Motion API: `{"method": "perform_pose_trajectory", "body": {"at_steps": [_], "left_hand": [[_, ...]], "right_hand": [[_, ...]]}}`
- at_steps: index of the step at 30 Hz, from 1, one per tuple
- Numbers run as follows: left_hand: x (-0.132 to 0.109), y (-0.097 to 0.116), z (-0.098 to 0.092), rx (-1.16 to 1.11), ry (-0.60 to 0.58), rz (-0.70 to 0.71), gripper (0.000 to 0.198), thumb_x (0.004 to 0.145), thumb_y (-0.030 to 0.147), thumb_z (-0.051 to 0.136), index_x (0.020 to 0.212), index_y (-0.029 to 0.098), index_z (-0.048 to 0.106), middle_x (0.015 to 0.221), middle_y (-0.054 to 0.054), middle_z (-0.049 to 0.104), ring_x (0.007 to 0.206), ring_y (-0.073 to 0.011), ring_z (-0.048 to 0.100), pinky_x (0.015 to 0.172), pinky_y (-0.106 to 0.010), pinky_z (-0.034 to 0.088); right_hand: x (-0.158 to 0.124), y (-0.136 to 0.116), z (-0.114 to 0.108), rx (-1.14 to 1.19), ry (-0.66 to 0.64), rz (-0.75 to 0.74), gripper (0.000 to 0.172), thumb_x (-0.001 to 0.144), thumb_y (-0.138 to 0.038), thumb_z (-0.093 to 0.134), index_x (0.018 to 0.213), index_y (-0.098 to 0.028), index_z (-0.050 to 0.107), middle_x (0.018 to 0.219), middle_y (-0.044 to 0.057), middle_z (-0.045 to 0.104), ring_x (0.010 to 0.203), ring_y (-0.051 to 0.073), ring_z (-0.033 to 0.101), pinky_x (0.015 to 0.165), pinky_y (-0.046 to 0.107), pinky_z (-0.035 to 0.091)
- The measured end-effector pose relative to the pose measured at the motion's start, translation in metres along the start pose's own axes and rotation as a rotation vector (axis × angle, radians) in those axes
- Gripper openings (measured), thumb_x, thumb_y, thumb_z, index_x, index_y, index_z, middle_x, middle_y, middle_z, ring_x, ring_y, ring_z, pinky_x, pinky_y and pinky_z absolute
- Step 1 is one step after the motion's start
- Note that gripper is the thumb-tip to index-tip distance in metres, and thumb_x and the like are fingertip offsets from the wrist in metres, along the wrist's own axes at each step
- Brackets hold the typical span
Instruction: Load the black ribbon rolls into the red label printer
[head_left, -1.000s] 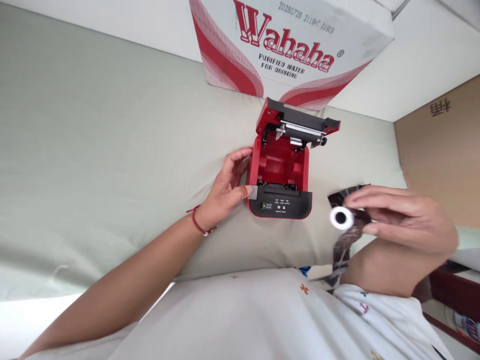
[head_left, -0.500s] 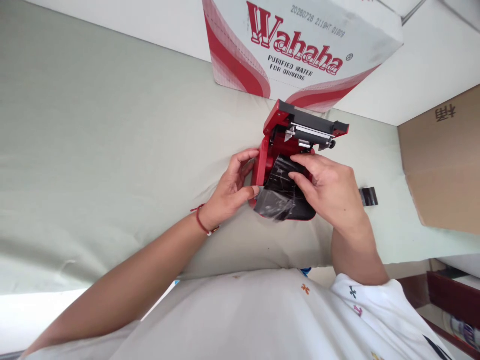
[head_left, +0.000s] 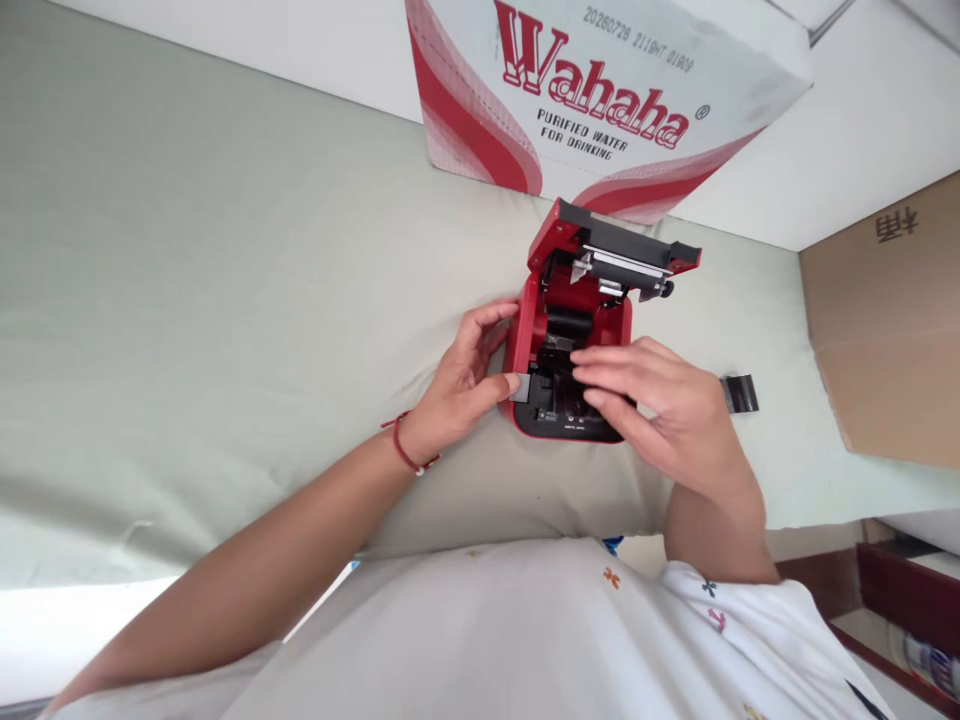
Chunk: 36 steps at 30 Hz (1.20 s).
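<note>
Black roll in the bay of the open red printer, long axis crosswise, left to right. From the right hand it lies just beyond the fingertips, a touch left; that hand the nearer, left hand being outside the side wall. Right fingers slightly parted over dark film; cannot tell if they pinch it. Left fingers spread along printer's side, thumb on grey tab

L hand half-curled, thumb out — R hand angled in, fingers extended.
</note>
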<state>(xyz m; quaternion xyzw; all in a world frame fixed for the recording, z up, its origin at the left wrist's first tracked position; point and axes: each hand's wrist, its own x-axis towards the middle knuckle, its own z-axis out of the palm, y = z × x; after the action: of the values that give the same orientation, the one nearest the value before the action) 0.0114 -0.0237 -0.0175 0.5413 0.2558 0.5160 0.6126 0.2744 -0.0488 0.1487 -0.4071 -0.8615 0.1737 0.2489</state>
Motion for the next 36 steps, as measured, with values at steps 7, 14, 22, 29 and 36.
{"method": "perform_pose_trajectory", "body": {"at_steps": [7, 14, 22, 29, 36], "left_hand": [[-0.009, 0.013, 0.010, 0.268, 0.130, 0.112, 0.059, 0.116, 0.063, 0.075, 0.168, 0.040, 0.063, 0.179, -0.014, 0.058, 0.175, -0.0416, 0.055, 0.143, -0.069, 0.057], [-0.026, 0.042, 0.036, 0.835, 0.184, 0.678, 0.068, 0.101, 0.031, 0.081, 0.167, 0.047, 0.072, 0.132, -0.007, 0.078, 0.125, -0.0351, 0.075, 0.115, -0.061, 0.069], [-0.032, 0.057, 0.064, 1.058, -0.081, 0.764, 0.055, 0.107, 0.014, 0.082, 0.158, 0.034, 0.083, 0.119, -0.002, 0.088, 0.116, -0.0236, 0.076, 0.104, -0.041, 0.059], [-0.039, 0.048, 0.063, 1.076, -0.084, 0.707, 0.064, 0.103, 0.014, 0.086, 0.161, 0.041, 0.080, 0.119, -0.001, 0.089, 0.117, -0.0243, 0.078, 0.111, -0.041, 0.061], [-0.029, 0.054, 0.068, 1.163, -0.014, 0.800, 0.033, 0.108, 0.013, 0.081, 0.134, 0.030, 0.088, 0.101, -0.001, 0.087, 0.106, -0.0218, 0.076, 0.107, -0.039, 0.060]], "right_hand": [[-0.047, -0.010, 0.006, -0.119, 0.115, -0.060, 0.029, 0.110, -0.011, 0.081, 0.131, -0.031, 0.088, 0.122, 0.005, 0.093, 0.117, 0.028, 0.083, 0.098, 0.049, 0.074], [-0.062, -0.013, 0.026, -0.103, 0.195, -0.081, 0.043, 0.108, -0.010, 0.079, 0.143, -0.032, 0.088, 0.122, 0.004, 0.094, 0.131, 0.031, 0.082, 0.109, 0.054, 0.075], [-0.053, -0.002, 0.001, -0.046, 0.118, -0.072, 0.035, 0.109, -0.015, 0.081, 0.136, -0.034, 0.090, 0.126, 0.004, 0.096, 0.126, 0.031, 0.086, 0.106, 0.056, 0.075], [-0.017, 0.005, -0.014, -0.291, 0.564, 0.168, 0.041, 0.125, -0.033, 0.064, 0.159, -0.046, 0.083, 0.160, 0.004, 0.085, 0.157, 0.038, 0.076, 0.132, 0.064, 0.062], [0.015, 0.025, -0.006, -0.314, 0.360, 0.119, 0.049, 0.129, -0.045, 0.056, 0.172, -0.029, 0.072, 0.171, 0.018, 0.077, 0.161, 0.038, 0.073, 0.141, 0.066, 0.054]]}}
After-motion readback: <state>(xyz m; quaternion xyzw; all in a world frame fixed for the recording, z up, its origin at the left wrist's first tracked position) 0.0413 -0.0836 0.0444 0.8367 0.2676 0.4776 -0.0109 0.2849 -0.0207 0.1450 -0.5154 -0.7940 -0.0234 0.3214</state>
